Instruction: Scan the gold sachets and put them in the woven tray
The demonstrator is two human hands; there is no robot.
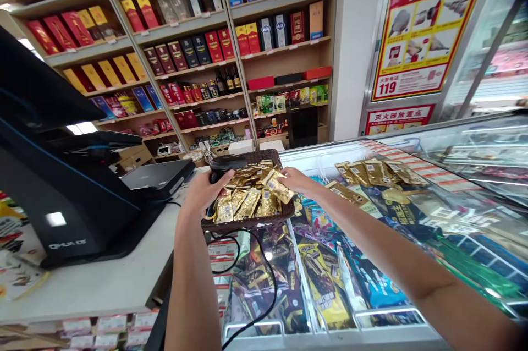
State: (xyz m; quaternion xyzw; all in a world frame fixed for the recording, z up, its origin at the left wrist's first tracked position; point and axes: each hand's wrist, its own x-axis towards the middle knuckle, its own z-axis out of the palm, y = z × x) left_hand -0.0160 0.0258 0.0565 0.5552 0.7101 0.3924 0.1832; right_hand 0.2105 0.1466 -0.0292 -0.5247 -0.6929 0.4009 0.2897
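My left hand is wrapped around the handle of a black barcode scanner, its head above the left side of a brown woven basket. Many small gold foil packets fill the basket. Over the basket's right side, my right hand pinches one gold packet by its upper right edge, a printed label showing on it. Several more gold packets lie on the freezer's glass top to the right. A black cable loops down below the basket.
A chest freezer with wrapped ice creams under its glass spreads below and right. On the left, a dark checkout terminal stands on a white counter. Behind are shelves of boxed goods and a red fire-safety poster.
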